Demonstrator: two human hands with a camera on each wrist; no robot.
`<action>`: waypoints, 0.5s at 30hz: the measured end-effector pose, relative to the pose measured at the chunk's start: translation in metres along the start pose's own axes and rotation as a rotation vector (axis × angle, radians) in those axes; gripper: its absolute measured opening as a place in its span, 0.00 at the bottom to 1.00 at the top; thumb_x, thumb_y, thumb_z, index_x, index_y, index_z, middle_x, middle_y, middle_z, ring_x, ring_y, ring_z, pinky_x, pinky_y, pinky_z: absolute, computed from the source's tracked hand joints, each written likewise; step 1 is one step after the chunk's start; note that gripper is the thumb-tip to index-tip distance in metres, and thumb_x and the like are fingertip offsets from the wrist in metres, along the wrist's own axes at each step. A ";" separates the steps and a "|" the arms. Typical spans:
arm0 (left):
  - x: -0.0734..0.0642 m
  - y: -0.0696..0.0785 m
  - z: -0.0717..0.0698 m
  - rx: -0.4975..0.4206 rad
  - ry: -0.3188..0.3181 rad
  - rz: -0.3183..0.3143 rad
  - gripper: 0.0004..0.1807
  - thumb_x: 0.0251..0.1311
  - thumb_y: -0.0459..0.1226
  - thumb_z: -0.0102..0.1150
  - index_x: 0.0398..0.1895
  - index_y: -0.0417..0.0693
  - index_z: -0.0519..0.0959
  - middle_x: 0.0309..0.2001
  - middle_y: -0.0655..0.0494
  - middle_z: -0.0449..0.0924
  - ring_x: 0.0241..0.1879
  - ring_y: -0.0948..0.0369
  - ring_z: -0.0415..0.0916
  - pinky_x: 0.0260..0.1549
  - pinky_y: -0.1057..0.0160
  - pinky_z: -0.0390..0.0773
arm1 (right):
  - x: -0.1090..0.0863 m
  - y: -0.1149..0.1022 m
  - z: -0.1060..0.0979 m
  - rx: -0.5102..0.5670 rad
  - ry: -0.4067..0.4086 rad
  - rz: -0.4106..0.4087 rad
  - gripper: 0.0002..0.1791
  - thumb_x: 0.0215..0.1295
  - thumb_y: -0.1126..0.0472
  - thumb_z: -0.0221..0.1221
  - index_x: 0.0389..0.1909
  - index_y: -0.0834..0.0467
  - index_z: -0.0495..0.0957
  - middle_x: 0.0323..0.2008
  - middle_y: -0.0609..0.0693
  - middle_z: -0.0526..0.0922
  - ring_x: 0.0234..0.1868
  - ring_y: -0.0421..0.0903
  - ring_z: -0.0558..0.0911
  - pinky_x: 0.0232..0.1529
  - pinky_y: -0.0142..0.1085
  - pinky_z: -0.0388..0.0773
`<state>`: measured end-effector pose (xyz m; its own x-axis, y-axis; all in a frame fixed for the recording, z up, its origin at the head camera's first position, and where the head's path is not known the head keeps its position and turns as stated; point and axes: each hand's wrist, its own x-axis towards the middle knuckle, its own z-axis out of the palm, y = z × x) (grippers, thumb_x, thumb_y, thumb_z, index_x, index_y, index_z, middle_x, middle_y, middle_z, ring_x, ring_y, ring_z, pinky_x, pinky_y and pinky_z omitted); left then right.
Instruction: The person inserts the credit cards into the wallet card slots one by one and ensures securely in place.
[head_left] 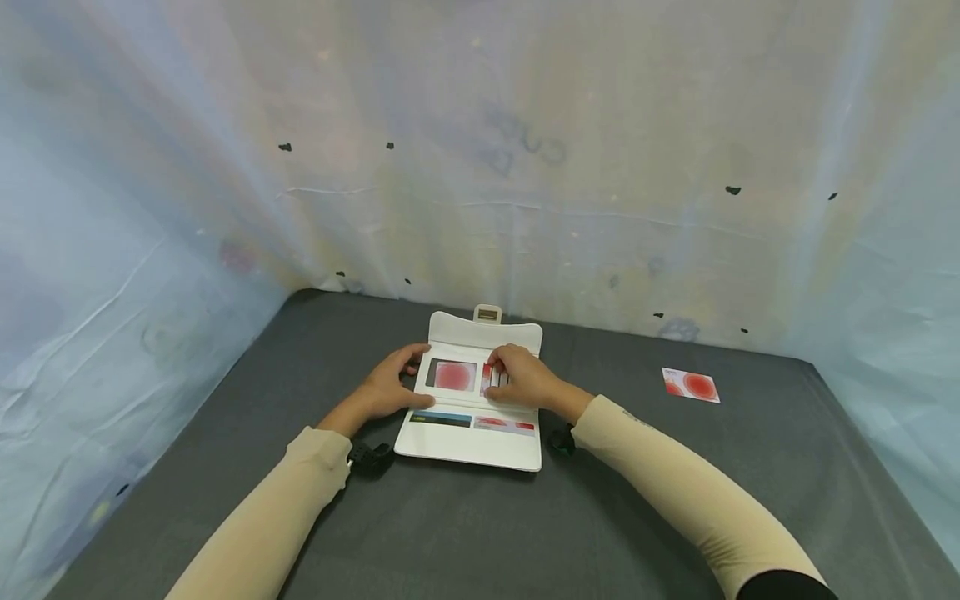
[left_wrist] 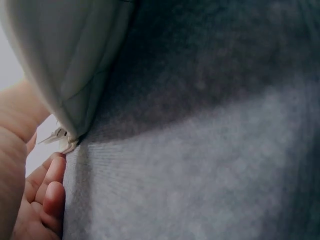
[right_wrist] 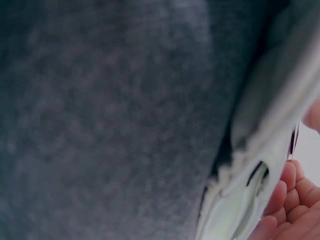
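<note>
A white wallet lies unfolded on the dark grey cloth in the head view, its clasp tab at the far end. My left hand grips its left edge, thumb on the near side and fingers farther up; in the left wrist view curled fingers sit beside the edge. My right hand reaches over the right half and pinches a red-and-white card at the slots there, partly covering it. A card with a pink disc shows in the left window. Two more cards fill the near pockets, one blue and dark, one pale and red.
Another red-and-white card lies alone on the grey table cloth to the right. Pale sheeting hangs behind the table and along both sides.
</note>
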<state>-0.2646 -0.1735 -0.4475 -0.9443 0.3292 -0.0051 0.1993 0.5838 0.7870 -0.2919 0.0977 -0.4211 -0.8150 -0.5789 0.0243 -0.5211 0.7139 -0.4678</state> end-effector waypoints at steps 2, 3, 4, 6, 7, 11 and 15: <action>0.000 0.000 0.000 0.000 0.005 -0.004 0.49 0.46 0.43 0.75 0.72 0.50 0.60 0.66 0.42 0.64 0.60 0.46 0.68 0.58 0.44 0.68 | 0.001 0.000 0.000 0.002 -0.001 0.000 0.22 0.54 0.55 0.69 0.44 0.62 0.73 0.36 0.51 0.74 0.37 0.43 0.70 0.42 0.34 0.69; 0.001 0.000 0.001 0.000 0.009 -0.006 0.48 0.46 0.43 0.75 0.72 0.50 0.60 0.66 0.42 0.64 0.60 0.46 0.68 0.58 0.44 0.68 | 0.002 0.001 0.000 0.005 0.001 -0.003 0.22 0.54 0.55 0.69 0.44 0.62 0.73 0.35 0.51 0.73 0.37 0.43 0.70 0.41 0.34 0.69; 0.001 0.000 0.001 -0.002 0.012 -0.006 0.48 0.46 0.43 0.75 0.72 0.50 0.60 0.66 0.42 0.64 0.60 0.46 0.68 0.58 0.44 0.68 | 0.002 0.001 0.000 0.010 0.003 -0.005 0.22 0.54 0.55 0.70 0.44 0.62 0.73 0.35 0.51 0.73 0.36 0.43 0.70 0.41 0.34 0.69; 0.003 -0.002 0.002 0.004 0.016 -0.009 0.48 0.46 0.43 0.75 0.71 0.50 0.61 0.66 0.43 0.64 0.59 0.46 0.68 0.58 0.45 0.68 | 0.002 0.002 0.001 0.019 0.007 -0.008 0.22 0.54 0.56 0.70 0.43 0.62 0.74 0.35 0.51 0.74 0.36 0.43 0.70 0.41 0.34 0.69; 0.003 -0.003 0.003 0.007 0.016 -0.015 0.48 0.45 0.43 0.76 0.71 0.51 0.61 0.66 0.43 0.64 0.59 0.47 0.69 0.57 0.45 0.68 | 0.002 0.002 0.002 0.023 0.007 -0.008 0.22 0.54 0.56 0.70 0.43 0.62 0.74 0.34 0.51 0.74 0.36 0.43 0.70 0.40 0.35 0.69; 0.005 -0.007 0.008 0.032 0.017 -0.030 0.48 0.44 0.45 0.76 0.70 0.53 0.62 0.64 0.46 0.66 0.57 0.49 0.69 0.56 0.47 0.70 | 0.000 0.003 0.005 0.046 -0.009 0.018 0.22 0.53 0.55 0.70 0.44 0.62 0.74 0.35 0.50 0.74 0.36 0.43 0.70 0.40 0.34 0.70; 0.005 -0.010 0.011 0.038 0.031 -0.036 0.48 0.43 0.45 0.77 0.70 0.53 0.63 0.63 0.47 0.67 0.56 0.50 0.70 0.55 0.47 0.70 | -0.001 0.003 0.007 0.045 -0.007 0.005 0.22 0.53 0.55 0.70 0.44 0.62 0.74 0.35 0.50 0.74 0.36 0.43 0.70 0.40 0.34 0.70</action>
<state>-0.2686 -0.1689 -0.4622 -0.9586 0.2845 -0.0132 0.1743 0.6226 0.7628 -0.2907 0.0974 -0.4288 -0.8156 -0.5783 0.0158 -0.5050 0.6984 -0.5072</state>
